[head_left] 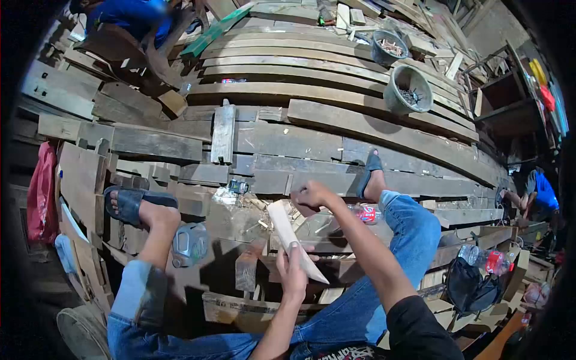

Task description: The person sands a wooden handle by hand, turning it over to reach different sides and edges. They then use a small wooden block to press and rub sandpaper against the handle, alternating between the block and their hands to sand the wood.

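Observation:
A long pale piece of wood (282, 225), blunt at its far end and pointed at its near end, is tilted between my knees. My left hand (292, 270) is closed around its lower part, thumb on top. My right hand (313, 195) is closed in a fist just right of the wood's upper end. Whatever that fist holds, if anything, is hidden; a dark brownish shape shows below the fingers. Beneath the wood lie shavings (255, 219) and scraps. A wooden block (246, 273) stands left of my left hand.
Long planks (288, 75) lie ahead, with two buckets (408, 90) of small pieces on them. A plastic jug (190, 245) stands by my left foot. A red-labelled bottle (367, 213) lies near my right leg. Another person in blue (129, 21) is at upper left.

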`<state>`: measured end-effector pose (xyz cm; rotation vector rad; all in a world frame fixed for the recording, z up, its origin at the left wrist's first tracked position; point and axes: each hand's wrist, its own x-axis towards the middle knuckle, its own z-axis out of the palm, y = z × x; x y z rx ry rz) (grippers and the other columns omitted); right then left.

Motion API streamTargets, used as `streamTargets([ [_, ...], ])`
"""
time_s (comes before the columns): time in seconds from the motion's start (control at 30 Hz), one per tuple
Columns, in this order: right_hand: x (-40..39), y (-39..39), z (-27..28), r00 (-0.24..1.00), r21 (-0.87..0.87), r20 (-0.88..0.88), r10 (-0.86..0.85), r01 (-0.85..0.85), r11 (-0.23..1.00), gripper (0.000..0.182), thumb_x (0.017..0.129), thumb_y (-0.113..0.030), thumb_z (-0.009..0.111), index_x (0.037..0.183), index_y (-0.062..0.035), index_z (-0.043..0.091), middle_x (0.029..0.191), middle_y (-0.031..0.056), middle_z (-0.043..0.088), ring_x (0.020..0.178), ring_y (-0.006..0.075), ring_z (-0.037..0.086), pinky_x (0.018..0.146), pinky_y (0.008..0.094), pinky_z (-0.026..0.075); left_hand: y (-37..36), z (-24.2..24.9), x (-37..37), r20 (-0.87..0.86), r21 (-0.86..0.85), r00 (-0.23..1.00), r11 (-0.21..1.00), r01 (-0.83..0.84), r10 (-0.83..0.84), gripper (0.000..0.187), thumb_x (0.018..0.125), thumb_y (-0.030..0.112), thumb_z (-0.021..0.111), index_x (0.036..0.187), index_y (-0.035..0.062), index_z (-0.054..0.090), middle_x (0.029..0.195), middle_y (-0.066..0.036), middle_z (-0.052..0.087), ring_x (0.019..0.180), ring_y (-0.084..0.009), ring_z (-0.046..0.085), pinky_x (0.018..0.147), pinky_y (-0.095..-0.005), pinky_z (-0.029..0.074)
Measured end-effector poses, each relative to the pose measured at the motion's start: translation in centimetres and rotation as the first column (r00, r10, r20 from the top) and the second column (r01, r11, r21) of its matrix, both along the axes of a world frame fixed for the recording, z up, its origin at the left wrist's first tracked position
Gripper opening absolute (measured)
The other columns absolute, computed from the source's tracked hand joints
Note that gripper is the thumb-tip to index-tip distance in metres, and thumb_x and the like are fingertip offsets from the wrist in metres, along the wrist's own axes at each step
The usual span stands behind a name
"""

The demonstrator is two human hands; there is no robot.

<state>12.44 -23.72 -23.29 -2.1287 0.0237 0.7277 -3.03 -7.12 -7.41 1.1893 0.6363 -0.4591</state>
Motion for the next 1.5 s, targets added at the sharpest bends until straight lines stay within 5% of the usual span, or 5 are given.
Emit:
streamTargets([
  [0.3,-4.6,0.2,15.8,0.793,0.481,0.031,-0.608,0.521,0.705,0.045,0.095,-0.038,0.068,0.118,0.0001,0.064,0.105,0.0088,0.067,0.092,0.0137,0.060,0.076,0.0290,0.051,0.5,-0.4,-1.6,0.193,0.137,0.981,0.991,0.007,-0.034,0.015,0.096,0.009,0.056,0.108,0.0017,0.050,0.078,-0.004,0.059,0.059,-0.0122,0.056,0.056,-0.0280,0.047],
  [0.5,-14.1,0.1,15.9,0.590,0.645,-0.449,-0.671,0.734,0.214,0.039,0.097,-0.018,0.067,0.130,0.0007,0.056,0.113,0.0079,0.067,0.096,0.0158,0.065,0.080,0.0298,0.052,0.5,0.6,-1.5,0.201,0.034,0.972,0.991,-0.127,0.118,0.024,0.108,0.028,0.045,0.112,0.0048,0.049,0.073,-0.002,0.052,0.055,-0.0091,0.050,0.051,-0.0257,0.043],
  [0.73,-15.1,2.1,13.7,0.549,0.696,-0.264,-0.793,0.678,0.237,0.031,0.098,-0.011,0.065,0.125,0.0009,0.058,0.111,0.0078,0.068,0.086,0.0108,0.064,0.068,0.0262,0.052,1.6,2.8,-2.4,0.278,0.096,0.959,0.995,0.031,-0.056,0.056,0.108,0.018,0.034,0.160,0.0144,0.012,0.080,-0.009,0.058,0.053,-0.0140,0.054,0.049,-0.0295,0.049],
  [1.13,-12.5,3.4,14.3,0.527,0.645,-0.549,-0.648,0.761,0.073,0.017,0.104,-0.022,0.056,0.114,-0.0085,0.058,0.099,0.0049,0.068,0.083,0.0164,0.068,0.070,0.0319,0.057,0.9,0.3,-3.0,0.366,0.542,0.830,0.822,0.177,-0.420,0.054,0.105,0.016,0.039,0.158,0.0122,0.031,0.073,-0.004,0.058,0.053,-0.0117,0.053,0.050,-0.0314,0.048],
  [1.5,-12.5,2.9,5.7,0.560,0.706,-0.446,-0.698,0.699,0.110,0.015,0.104,-0.019,0.054,0.111,-0.0077,0.060,0.099,0.0046,0.067,0.077,0.0157,0.065,0.067,0.0345,0.056,1.0,-0.7,-3.7,0.330,0.474,0.857,0.855,0.212,-0.396,0.052,0.103,0.020,0.042,0.153,0.0065,0.038,0.137,-0.028,0.055,0.123,-0.0392,0.056,0.101,-0.0419,0.046],
])
